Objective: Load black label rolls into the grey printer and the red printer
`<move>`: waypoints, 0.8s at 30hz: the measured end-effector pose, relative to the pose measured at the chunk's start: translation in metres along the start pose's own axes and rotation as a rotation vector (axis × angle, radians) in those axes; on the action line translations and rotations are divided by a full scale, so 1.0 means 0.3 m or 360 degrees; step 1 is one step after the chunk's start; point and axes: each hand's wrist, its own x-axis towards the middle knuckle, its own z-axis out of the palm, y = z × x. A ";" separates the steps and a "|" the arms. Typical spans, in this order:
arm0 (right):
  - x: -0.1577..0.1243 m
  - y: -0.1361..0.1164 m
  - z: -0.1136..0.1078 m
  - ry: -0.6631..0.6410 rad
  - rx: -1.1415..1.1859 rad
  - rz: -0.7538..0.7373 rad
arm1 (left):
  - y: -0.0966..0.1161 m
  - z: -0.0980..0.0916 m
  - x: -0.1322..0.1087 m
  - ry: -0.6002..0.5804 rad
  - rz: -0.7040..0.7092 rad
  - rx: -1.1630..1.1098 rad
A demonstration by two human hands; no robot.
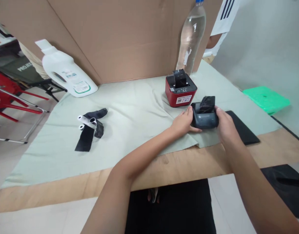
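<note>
A small black receipt printer (205, 119) sits between my two hands near the table's front right. A strip of black paper (208, 104) curls up out of its top. My left hand (184, 123) grips the printer's left side, with the thumb low along the front. Against the right side presses my right hand (224, 123), its fingers partly hidden behind the printer. Just behind stands a red and black printer (180, 94), with another black paper strip (180, 78) sticking out of its slot. A flat black tablet-like slab (244, 128) lies beside my right hand.
White rolls with black paper strips (87, 138) lie at the left. A white detergent bottle (67, 73) leans against the cardboard panel (129, 39); a clear water bottle (192, 37) stands at the back right. Beyond the table are a green stool (267, 97) and a person's white sleeve (224, 16).
</note>
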 end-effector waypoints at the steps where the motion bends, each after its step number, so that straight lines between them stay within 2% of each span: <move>1: -0.013 -0.022 0.011 -0.0019 0.0121 0.0002 | -0.005 -0.013 -0.021 0.0032 -0.0007 -0.0047; 3: -0.047 -0.083 0.038 -0.0108 0.0257 -0.0018 | -0.023 -0.052 -0.085 0.0116 -0.0024 -0.0155; 7: -0.152 -0.212 0.147 -0.0351 0.0120 -0.0101 | -0.097 -0.169 -0.274 0.0267 0.0019 -0.0311; 10: -0.234 -0.266 0.287 -0.0547 0.0077 -0.0150 | -0.186 -0.258 -0.444 0.0363 -0.0007 -0.0278; 13: -0.301 -0.275 0.454 -0.0765 0.0143 -0.0204 | -0.274 -0.324 -0.601 0.0426 -0.0196 -0.0169; 15: -0.335 -0.270 0.556 -0.0862 0.0158 -0.0211 | -0.318 -0.355 -0.676 0.0433 -0.0355 -0.0106; 17: -0.361 -0.263 0.631 -0.0895 0.0139 -0.0196 | -0.344 -0.380 -0.719 0.0407 -0.0484 -0.0046; 19: -0.378 -0.259 0.672 -0.0906 0.0124 -0.0197 | -0.354 -0.400 -0.734 0.0358 -0.0512 0.0047; 22: -0.391 -0.252 0.679 -0.0912 0.0122 -0.0276 | -0.349 -0.413 -0.732 0.0307 -0.0418 0.0192; 24: -0.393 -0.245 0.665 -0.0891 0.0067 -0.0372 | -0.340 -0.409 -0.727 0.0271 -0.0438 0.0217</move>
